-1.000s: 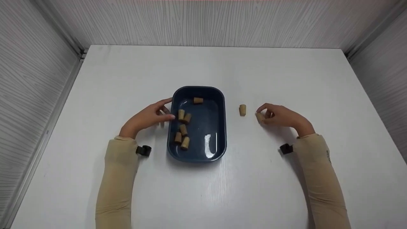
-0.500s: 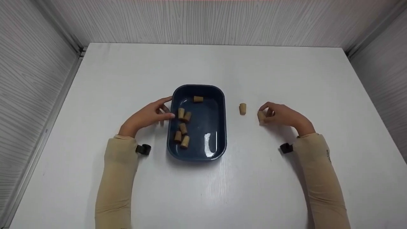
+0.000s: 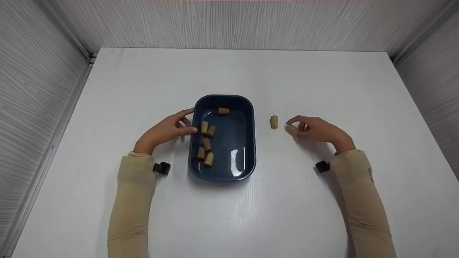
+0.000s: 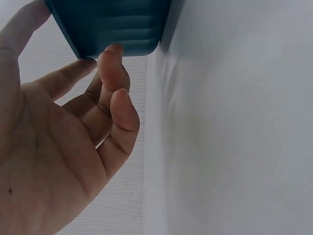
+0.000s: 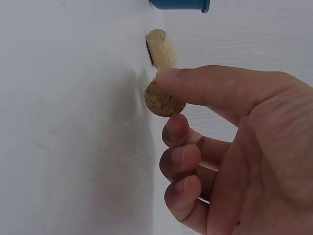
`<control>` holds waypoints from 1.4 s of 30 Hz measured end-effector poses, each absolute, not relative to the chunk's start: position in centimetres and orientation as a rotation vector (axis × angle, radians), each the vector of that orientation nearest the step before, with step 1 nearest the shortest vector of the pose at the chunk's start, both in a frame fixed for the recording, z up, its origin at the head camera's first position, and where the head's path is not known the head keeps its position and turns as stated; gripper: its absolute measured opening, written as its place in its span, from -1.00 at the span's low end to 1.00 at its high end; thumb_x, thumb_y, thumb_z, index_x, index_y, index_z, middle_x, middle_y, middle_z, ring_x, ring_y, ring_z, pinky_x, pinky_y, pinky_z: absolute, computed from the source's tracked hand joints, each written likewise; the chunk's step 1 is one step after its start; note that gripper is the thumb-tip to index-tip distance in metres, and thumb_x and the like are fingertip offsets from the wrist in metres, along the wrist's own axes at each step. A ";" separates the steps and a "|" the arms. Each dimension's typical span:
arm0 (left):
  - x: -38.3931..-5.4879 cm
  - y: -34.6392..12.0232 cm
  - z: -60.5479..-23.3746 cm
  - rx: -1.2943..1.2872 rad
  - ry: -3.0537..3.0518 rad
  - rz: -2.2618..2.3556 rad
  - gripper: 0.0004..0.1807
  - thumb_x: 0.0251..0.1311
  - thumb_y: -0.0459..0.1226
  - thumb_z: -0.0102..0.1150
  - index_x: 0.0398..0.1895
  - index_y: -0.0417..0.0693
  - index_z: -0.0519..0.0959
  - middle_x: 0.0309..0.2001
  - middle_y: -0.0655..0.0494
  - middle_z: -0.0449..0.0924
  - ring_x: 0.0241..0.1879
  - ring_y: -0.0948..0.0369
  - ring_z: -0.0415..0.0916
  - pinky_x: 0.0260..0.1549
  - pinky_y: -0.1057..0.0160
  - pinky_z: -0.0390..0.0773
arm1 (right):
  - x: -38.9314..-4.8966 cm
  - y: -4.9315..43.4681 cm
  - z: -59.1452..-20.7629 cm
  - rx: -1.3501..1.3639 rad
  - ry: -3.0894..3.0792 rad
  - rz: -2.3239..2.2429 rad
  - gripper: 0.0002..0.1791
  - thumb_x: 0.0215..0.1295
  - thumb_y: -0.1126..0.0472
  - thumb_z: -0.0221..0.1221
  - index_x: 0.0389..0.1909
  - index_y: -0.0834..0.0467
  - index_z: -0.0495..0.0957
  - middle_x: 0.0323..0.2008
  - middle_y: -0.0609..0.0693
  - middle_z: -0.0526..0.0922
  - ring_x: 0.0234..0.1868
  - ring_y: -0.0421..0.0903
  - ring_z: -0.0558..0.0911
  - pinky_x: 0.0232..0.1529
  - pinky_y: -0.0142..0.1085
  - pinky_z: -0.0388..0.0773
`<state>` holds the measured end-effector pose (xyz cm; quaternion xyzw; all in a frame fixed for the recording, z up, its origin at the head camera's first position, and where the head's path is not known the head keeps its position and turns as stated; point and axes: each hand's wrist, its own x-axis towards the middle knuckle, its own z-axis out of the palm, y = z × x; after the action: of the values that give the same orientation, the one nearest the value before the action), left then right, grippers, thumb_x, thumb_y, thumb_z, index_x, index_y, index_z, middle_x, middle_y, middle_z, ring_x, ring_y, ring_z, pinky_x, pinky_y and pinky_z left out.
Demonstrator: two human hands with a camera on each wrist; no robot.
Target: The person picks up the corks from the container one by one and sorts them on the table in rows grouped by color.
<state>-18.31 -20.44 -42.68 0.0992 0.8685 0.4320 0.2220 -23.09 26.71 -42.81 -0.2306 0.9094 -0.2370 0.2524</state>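
A dark blue rectangular tray (image 3: 235, 136) stands mid-table with several tapered cork stoppers (image 3: 206, 144) lying in it, mostly along its left side. Against the tray's left wall rests my left hand (image 3: 163, 132), its thumb and forefinger spread apart along the rim; in the left wrist view its other fingers are loosely bent beside the wall. To the right of the tray, my right hand (image 3: 317, 129) holds a cork stopper (image 5: 164, 101) low at the tabletop between thumb and forefinger. The forefinger is mostly hidden in the right wrist view. Another cork stopper (image 3: 274, 122) lies between this hand and the tray.
The white table (image 3: 229, 218) extends around the tray. A pale wood-grain panel (image 3: 233, 25) rises behind it, with similar panels at left and right. Black wrist mounts (image 3: 162, 168) stick out from the sleeves.
The cork stopper in my right hand has turned, first more lengthwise, now slanting to the left, and my forefinger has shifted slightly with it. My left hand and the tray keep their places.
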 end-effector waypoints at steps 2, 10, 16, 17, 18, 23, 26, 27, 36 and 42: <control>-18.3 -20.5 -42.6 0.282 2.404 1.189 -0.14 0.23 0.10 0.19 0.53 0.22 0.04 0.07 -0.06 0.46 -0.25 0.05 0.51 -0.26 0.16 0.47 | -23.0 26.6 -42.7 -0.622 2.464 -0.651 -0.51 0.35 0.26 0.08 0.29 -0.06 0.37 -0.04 0.16 0.53 -0.06 0.05 0.51 -0.08 -0.10 0.42; -18.5 -20.5 -42.5 0.299 2.400 1.198 -0.14 0.23 0.12 0.18 0.52 0.19 0.05 0.06 -0.08 0.46 -0.26 0.06 0.52 -0.26 0.18 0.47 | -23.1 26.4 -42.8 -0.632 2.451 -0.658 -0.47 0.34 0.28 0.10 0.33 -0.01 0.35 -0.01 0.19 0.53 0.00 0.09 0.50 0.04 0.00 0.40; -18.7 -20.6 -42.7 0.299 2.404 1.196 -0.13 0.22 0.12 0.19 0.52 0.19 0.05 0.07 -0.07 0.45 -0.25 0.06 0.52 -0.24 0.18 0.47 | -23.3 26.5 -43.0 -0.606 2.444 -0.668 -0.42 0.32 0.23 0.17 0.36 -0.01 0.32 0.02 0.20 0.52 0.05 0.11 0.51 0.07 0.03 0.40; -18.8 -20.6 -42.7 0.301 2.402 1.198 -0.13 0.22 0.12 0.19 0.53 0.19 0.05 0.08 -0.07 0.45 -0.25 0.06 0.52 -0.24 0.17 0.47 | -23.4 26.5 -43.0 -0.602 2.444 -0.670 -0.42 0.32 0.20 0.19 0.36 -0.01 0.32 0.02 0.20 0.52 0.04 0.11 0.51 0.06 0.02 0.40; -18.8 -20.6 -42.7 0.302 2.402 1.198 -0.13 0.22 0.11 0.19 0.53 0.18 0.04 0.08 -0.07 0.45 -0.24 0.06 0.52 -0.24 0.17 0.47 | -23.4 26.6 -43.0 -0.596 2.445 -0.669 -0.42 0.32 0.18 0.20 0.35 0.00 0.32 0.02 0.20 0.52 0.04 0.11 0.51 0.06 0.01 0.40; -18.7 -20.6 -42.7 0.301 2.398 1.198 -0.13 0.23 0.11 0.18 0.53 0.18 0.04 0.09 -0.08 0.45 -0.24 0.05 0.52 -0.24 0.17 0.47 | -23.3 26.6 -42.9 -0.572 2.448 -0.680 -0.44 0.31 0.13 0.21 0.31 0.08 0.34 0.03 0.22 0.51 0.06 0.13 0.51 0.06 0.01 0.40; -18.6 -20.6 -42.7 0.293 2.398 1.197 -0.13 0.23 0.11 0.19 0.53 0.19 0.04 0.10 -0.09 0.45 -0.24 0.06 0.52 -0.25 0.18 0.46 | -23.3 26.6 -43.0 -0.558 2.461 -0.700 -0.49 0.29 0.14 0.22 0.24 0.16 0.39 0.03 0.22 0.50 0.06 0.13 0.49 0.07 0.01 0.38; -18.6 -20.6 -42.7 0.291 2.397 1.196 -0.13 0.23 0.11 0.19 0.53 0.19 0.04 0.10 -0.09 0.45 -0.24 0.06 0.52 -0.25 0.18 0.46 | -23.3 26.6 -43.0 -0.554 2.466 -0.703 -0.51 0.28 0.15 0.23 0.20 0.18 0.41 0.03 0.21 0.50 0.06 0.13 0.48 0.07 0.01 0.38; -18.7 -20.6 -42.7 0.293 2.401 1.185 -0.12 0.22 0.12 0.19 0.53 0.18 0.03 0.08 -0.09 0.45 -0.24 0.05 0.52 -0.24 0.19 0.47 | -23.3 26.3 -43.0 -0.560 2.498 -0.709 -0.65 0.28 0.22 0.22 0.05 0.23 0.47 -0.01 0.19 0.50 0.03 0.10 0.45 0.05 -0.04 0.37; -18.6 -20.6 -42.7 0.296 2.404 1.179 -0.11 0.21 0.13 0.19 0.53 0.17 0.04 0.08 -0.08 0.46 -0.25 0.08 0.52 -0.24 0.20 0.45 | -23.3 26.6 -43.2 -0.597 2.510 -0.731 -0.71 0.31 0.29 0.14 0.04 0.21 0.50 -0.04 0.16 0.49 -0.04 0.07 0.46 -0.01 -0.09 0.37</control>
<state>-18.64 -20.60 -42.75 0.1073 0.8701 0.4267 0.2222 -23.33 26.58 -43.17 -0.2169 0.9113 -0.2654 0.2280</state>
